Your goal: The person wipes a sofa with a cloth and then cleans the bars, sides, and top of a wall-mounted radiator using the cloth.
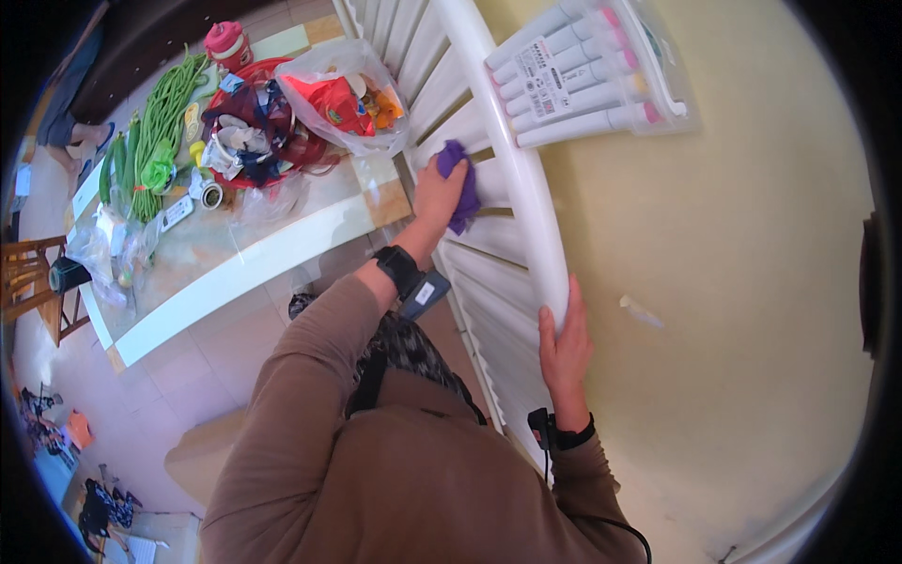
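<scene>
My left hand (438,194) presses a crumpled purple cloth (461,187) against the slats of a white slatted railing (486,254). Its fingers are bent over the cloth and partly hidden by it. Lower down, my right hand (568,349) grips the curved white top rail (539,211), thumb on one side and fingers on the other. Black bands circle both wrists, and a dark device (425,292) hangs at the left one.
A clear case of markers (564,74) is beyond the rail, over a pale yellow surface (740,247). The tiled table (303,240) at left holds green beans (165,120), a red basket (264,70) and a plastic bag (391,92). Another person's legs (67,137) show far left.
</scene>
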`<control>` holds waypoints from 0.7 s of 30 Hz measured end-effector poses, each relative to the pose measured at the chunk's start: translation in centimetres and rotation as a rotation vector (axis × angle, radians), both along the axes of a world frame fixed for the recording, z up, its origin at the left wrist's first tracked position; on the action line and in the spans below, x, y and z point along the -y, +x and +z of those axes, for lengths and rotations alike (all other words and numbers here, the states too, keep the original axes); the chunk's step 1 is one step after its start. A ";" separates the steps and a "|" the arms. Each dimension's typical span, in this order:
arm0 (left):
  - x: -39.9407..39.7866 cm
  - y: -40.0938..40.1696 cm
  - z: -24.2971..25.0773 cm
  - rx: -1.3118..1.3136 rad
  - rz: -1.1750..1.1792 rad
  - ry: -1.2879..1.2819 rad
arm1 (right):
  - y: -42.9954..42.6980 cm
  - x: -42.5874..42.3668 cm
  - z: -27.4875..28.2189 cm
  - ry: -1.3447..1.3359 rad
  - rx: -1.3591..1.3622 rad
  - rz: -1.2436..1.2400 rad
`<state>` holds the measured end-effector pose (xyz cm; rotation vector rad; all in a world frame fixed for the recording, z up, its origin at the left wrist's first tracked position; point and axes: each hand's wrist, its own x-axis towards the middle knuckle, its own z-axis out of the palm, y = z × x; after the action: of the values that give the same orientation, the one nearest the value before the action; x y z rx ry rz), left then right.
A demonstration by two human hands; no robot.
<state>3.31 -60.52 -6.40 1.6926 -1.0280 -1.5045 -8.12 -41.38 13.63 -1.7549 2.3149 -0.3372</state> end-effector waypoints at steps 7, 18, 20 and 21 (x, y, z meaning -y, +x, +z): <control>-1.1 0.2 10.2 -0.042 0.206 -0.525 | -0.1 -0.2 -0.5 0.034 0.015 -0.052; 4.7 -0.8 -11.2 -0.068 0.347 -0.210 | -0.3 0.4 -0.8 0.008 -0.049 0.012; 5.3 -1.0 -13.5 0.048 0.235 -0.089 | -0.3 0.2 -0.8 0.022 -0.025 -0.013; 5.4 -0.4 -16.4 0.057 0.245 -0.093 | -0.2 0.2 -0.8 0.019 -0.016 -0.003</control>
<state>2.90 -65.90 -22.85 1.7347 -0.8699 -1.2405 -8.29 -41.54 12.85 -1.7518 2.3239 -0.3023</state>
